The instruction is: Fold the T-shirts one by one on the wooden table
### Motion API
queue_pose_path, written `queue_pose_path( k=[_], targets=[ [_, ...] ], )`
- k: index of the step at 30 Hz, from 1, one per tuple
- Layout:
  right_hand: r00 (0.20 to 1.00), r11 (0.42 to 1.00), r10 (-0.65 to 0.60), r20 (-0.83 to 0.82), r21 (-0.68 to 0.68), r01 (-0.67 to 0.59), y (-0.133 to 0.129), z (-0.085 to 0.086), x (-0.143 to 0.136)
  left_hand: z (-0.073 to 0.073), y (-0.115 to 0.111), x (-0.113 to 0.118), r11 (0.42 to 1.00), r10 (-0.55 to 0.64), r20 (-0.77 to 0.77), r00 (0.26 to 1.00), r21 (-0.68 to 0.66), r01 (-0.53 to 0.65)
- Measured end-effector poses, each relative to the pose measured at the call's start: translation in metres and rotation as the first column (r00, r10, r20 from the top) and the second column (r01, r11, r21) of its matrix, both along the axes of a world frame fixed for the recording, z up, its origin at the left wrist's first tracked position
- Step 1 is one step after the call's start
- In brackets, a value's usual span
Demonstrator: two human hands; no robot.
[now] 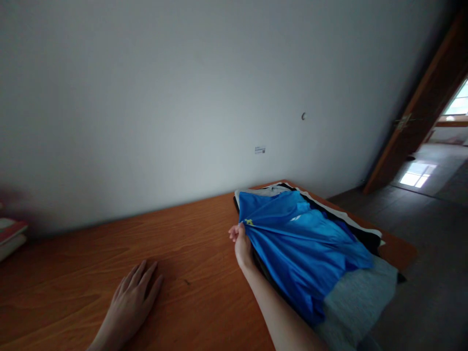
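My right hand (242, 243) pinches the near left edge of a blue shirt (292, 239), beside a small yellow mark on the cloth. Folds fan out across the fabric from the pinched spot. Beneath the shirt lies a stack of other garments, with a grey piece (360, 297) showing at the near right and black and white cloth (369, 239) along the far right side. My left hand (129, 297) rests palm down on the wooden table (183, 243), its fingers stretched out and holding nothing.
A pale wall (146, 122) runs along the table's back edge. At the far left are stacked books or similar items (12, 239), partly cut off. A brown door (413, 112) stands open at the right, above a dark floor (435, 273).
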State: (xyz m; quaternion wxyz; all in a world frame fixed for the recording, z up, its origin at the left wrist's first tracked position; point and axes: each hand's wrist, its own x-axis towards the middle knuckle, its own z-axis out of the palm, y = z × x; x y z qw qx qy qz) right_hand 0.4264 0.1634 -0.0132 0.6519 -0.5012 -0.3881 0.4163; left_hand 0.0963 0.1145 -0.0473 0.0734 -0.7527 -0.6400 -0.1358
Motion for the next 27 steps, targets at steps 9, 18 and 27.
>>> queue_pose_path(
  k=[9, 18, 27],
  targets=[
    [-0.139, -0.138, 0.99, 0.014, -0.063, -0.988, -0.054, 0.026, -0.047, 0.027, -0.012, 0.021, 0.975, -0.173, 0.177, 0.969, 0.168, 0.144],
    [0.939, 0.993, -0.004, 0.343, 0.11, -0.036, -0.033, 0.034, -0.01, 0.048, -0.027, 0.041, 0.927, -0.374, 0.181, 0.909, 0.043, 0.373],
    [0.382, 0.905, 0.296, 0.875, -0.128, -0.407, -0.05, 0.01, -0.022, 0.061, -0.042, 0.048, 0.92, -0.352, 0.283, 0.892, -0.071, 0.386]
  ],
)
